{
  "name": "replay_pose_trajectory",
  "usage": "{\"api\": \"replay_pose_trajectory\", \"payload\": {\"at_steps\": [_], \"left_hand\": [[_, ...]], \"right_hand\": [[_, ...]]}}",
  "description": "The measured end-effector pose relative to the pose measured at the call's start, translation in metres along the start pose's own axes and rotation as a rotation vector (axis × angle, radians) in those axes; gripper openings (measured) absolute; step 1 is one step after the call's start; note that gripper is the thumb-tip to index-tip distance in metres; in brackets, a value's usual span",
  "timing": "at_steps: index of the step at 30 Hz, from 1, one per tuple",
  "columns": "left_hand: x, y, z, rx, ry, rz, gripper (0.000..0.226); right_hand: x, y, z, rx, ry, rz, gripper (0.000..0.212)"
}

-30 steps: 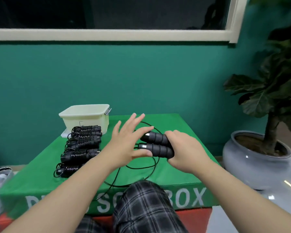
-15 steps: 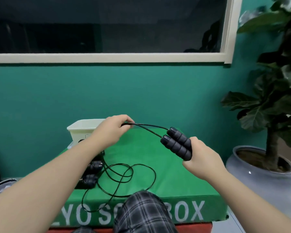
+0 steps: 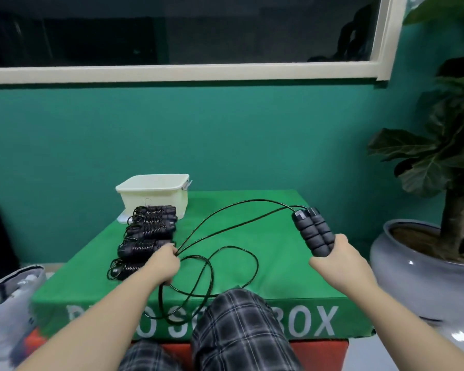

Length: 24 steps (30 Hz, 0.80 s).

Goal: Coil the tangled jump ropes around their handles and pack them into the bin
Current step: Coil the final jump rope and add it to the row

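Cream bin (image 3: 156,195) behind coiled ropes (image 3: 149,231)

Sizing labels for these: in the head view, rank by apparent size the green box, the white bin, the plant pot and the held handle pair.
1. green box
2. plant pot
3. white bin
4. handle pair; it is nearer the camera, so this is unsure.

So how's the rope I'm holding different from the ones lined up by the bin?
The held rope trails loose in open loops; the lined-up ropes have cord wound tightly round their handles. The held rope's handles stand raised in the right hand, its cord pinched by the left hand; the others lie flat on the green box. All are black.
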<state>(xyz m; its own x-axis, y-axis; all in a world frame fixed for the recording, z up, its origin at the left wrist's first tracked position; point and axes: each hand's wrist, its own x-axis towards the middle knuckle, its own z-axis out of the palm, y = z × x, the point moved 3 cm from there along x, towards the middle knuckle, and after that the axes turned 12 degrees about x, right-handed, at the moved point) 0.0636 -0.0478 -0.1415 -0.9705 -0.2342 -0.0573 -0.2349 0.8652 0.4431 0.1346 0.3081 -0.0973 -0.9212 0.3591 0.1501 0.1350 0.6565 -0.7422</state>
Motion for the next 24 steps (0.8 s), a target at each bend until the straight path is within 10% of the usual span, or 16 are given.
{"api": "replay_pose_trajectory", "payload": {"at_steps": [13,24], "left_hand": [[0.021,-0.044,0.100,0.477,-0.212,0.009,0.066],[0.019,-0.018,0.121,0.387,-0.167,0.237,0.010]], "right_hand": [[0.002,0.002,0.057,0.080,-0.200,-0.002,0.026],[0.010,0.009,0.068,0.151,-0.167,0.020,0.026]]}}
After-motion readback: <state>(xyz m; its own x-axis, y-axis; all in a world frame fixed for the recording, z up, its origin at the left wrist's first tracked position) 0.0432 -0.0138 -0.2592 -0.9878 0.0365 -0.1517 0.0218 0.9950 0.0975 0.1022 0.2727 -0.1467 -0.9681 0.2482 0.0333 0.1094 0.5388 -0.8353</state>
